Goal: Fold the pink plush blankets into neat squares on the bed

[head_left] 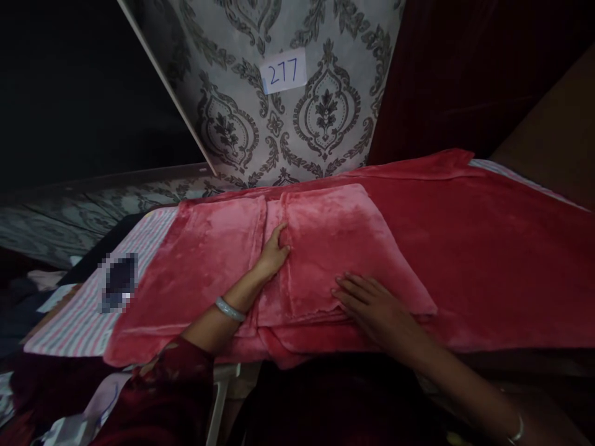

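Observation:
A red plush blanket (488,266) is spread over the table, with its left part folded into two paler pink panels that face each other across a narrow gap. In that gap is my left hand (273,253), its thumb and index finger apart against the inner edge of the right panel (334,241); its other fingers are mostly hidden. My right hand (372,303) lies flat, fingers stretched out, on the lower edge of the same panel. The left panel (218,248) lies smooth beside my left forearm.
A striped cloth (79,328) shows under the blanket at the left, with a blurred dark object (119,282) on it. Behind the table, patterned wallpaper (279,136) carries a paper marked 277 (284,71). A large dark panel (83,93) stands at the upper left.

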Available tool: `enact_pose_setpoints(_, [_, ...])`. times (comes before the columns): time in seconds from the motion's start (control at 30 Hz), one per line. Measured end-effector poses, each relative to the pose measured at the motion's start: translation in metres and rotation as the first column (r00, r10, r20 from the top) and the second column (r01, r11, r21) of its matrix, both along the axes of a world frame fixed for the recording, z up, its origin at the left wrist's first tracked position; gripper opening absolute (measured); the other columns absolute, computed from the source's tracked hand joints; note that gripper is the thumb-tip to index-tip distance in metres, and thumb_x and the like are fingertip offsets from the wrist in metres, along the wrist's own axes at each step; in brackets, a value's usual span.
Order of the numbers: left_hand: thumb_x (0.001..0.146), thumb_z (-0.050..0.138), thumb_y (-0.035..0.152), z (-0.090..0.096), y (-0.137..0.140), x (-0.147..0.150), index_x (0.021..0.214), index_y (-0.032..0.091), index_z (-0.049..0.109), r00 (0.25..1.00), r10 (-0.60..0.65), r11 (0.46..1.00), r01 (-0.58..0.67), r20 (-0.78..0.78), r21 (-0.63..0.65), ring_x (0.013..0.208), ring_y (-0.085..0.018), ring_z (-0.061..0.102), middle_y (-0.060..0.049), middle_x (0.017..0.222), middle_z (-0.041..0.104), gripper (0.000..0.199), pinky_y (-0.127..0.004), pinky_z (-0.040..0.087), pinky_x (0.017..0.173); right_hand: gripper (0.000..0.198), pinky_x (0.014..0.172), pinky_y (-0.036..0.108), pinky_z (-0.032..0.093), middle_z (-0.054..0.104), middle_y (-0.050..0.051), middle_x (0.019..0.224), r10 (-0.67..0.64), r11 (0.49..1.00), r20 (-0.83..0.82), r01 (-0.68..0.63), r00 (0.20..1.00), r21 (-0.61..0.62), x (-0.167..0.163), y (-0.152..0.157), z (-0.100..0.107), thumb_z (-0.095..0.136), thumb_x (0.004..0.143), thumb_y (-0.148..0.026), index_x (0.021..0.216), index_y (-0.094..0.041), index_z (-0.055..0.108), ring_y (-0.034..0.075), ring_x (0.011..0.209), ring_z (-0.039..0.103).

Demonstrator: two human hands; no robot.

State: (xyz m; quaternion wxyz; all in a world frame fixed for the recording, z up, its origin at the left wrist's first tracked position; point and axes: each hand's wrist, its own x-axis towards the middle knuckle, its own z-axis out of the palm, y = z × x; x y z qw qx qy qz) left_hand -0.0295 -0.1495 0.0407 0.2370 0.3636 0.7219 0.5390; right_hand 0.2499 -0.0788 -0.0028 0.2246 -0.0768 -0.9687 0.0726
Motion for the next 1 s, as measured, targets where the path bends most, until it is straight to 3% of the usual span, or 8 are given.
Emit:
enact_pose_setpoints(0.2, [0.077, 0.067, 0.024, 0.003, -0.026, 0.021, 0.158, 0.021, 0.024, 0.970, -0.068, 0.998, 0.063, 0.234, 0.028, 0.133, -0.027, 0.055, -0.013, 0.154, 0.048, 0.092, -0.040, 0.052, 0.105, 0.057, 0.112, 0.051, 0.046, 0.057, 0.009, 0.148, 0.003, 1.000, 0.023, -0.003, 1.000, -0.006, 0.004, -0.002, -0.010, 0.043, 0.094, -0.007, 0.147, -0.025, 0.053, 0.026, 0.139, 0.050])
enact_pose_setpoints(0.27, [0.075, 0.071, 0.028, 0.003, -0.041, 0.032, 0.159, 0.022, 0.022, 0.966, -0.085, 0.996, 0.083, 0.244, 0.019, 0.137, -0.029, 0.052, -0.012, 0.156, 0.046, 0.097, -0.041, 0.051, 0.107, 0.064, 0.113, 0.052, 0.045, 0.055, 0.009, 0.150, 0.005, 1.000, 0.024, -0.005, 1.000, -0.017, 0.006, 0.000, -0.012, 0.039, 0.092, -0.003, 0.152, -0.023, 0.047, 0.025, 0.142, 0.047])
enact_pose_setpoints(0.43, [0.072, 0.063, 0.014, 0.003, -0.067, 0.050, 0.159, 0.027, 0.027, 0.995, -0.059, 0.994, 0.066, 0.075, -0.088, 0.149, -0.023, 0.037, -0.004, 0.163, 0.038, 0.095, -0.034, 0.037, 0.119, 0.069, 0.113, 0.048, 0.047, 0.056, 0.008, 0.148, 0.045, 0.998, -0.072, -0.048, 0.996, -0.042, 0.007, 0.000, -0.010, 0.036, 0.094, -0.001, 0.158, -0.026, 0.037, 0.022, 0.141, 0.049])
enact_pose_setpoints(0.57, [0.071, 0.058, 0.012, 0.001, -0.071, 0.046, 0.159, 0.026, 0.027, 0.995, -0.063, 0.993, 0.070, 0.083, -0.094, 0.151, -0.022, 0.034, -0.003, 0.166, 0.033, 0.094, -0.037, 0.031, 0.122, 0.064, 0.113, 0.048, 0.047, 0.055, 0.010, 0.149, 0.068, 0.997, -0.076, -0.070, 0.995, -0.033, 0.004, -0.011, -0.006, 0.040, 0.094, -0.003, 0.155, -0.023, 0.043, 0.024, 0.141, 0.048])
enact_pose_setpoints(0.7, [0.074, 0.064, 0.017, -0.002, -0.074, 0.040, 0.159, 0.026, 0.029, 0.993, -0.055, 0.991, 0.067, 0.108, -0.115, 0.150, -0.025, 0.036, -0.007, 0.164, 0.035, 0.093, -0.041, 0.034, 0.121, 0.055, 0.110, 0.050, 0.049, 0.060, 0.010, 0.144, 0.069, 0.995, 0.030, -0.066, 0.997, -0.076, 0.008, -0.015, 0.011, 0.050, 0.093, -0.012, 0.146, -0.026, 0.056, 0.027, 0.137, 0.052])
enact_pose_setpoints(0.8, [0.076, 0.070, 0.025, -0.001, -0.080, 0.039, 0.159, 0.030, 0.029, 0.994, -0.070, 0.993, 0.077, 0.079, -0.084, 0.149, -0.027, 0.038, -0.008, 0.163, 0.038, 0.093, -0.043, 0.041, 0.116, 0.044, 0.110, 0.049, 0.049, 0.066, 0.008, 0.136, -0.011, 0.995, -0.009, 0.010, 1.000, -0.103, 0.019, 0.000, 0.036, 0.052, 0.098, -0.025, 0.141, -0.029, 0.061, 0.027, 0.130, 0.059])
enact_pose_setpoints(0.9, [0.073, 0.075, 0.031, -0.003, -0.084, 0.040, 0.162, 0.028, 0.021, 0.995, -0.096, 0.988, 0.090, -0.039, -0.122, 0.149, -0.029, 0.037, -0.009, 0.163, 0.037, 0.104, -0.045, 0.038, 0.118, 0.051, 0.116, 0.057, 0.039, 0.054, 0.010, 0.150, -0.124, 0.992, -0.065, 0.121, 0.990, -0.038, 0.027, 0.024, 0.047, 0.054, 0.098, -0.037, 0.148, -0.027, 0.054, 0.031, 0.142, 0.046])
enact_pose_setpoints(1.0, [0.071, 0.073, 0.026, -0.013, -0.085, 0.041, 0.163, 0.028, 0.018, 0.972, -0.132, 0.982, 0.101, -0.197, -0.159, 0.151, -0.028, 0.032, -0.008, 0.167, 0.030, 0.106, -0.044, 0.030, 0.123, 0.064, 0.117, 0.064, 0.032, 0.037, 0.011, 0.162, -0.182, 0.983, 0.005, 0.183, 0.983, -0.011, 0.028, 0.040, 0.029, 0.055, 0.097, -0.046, 0.156, -0.028, 0.041, 0.034, 0.151, 0.028])
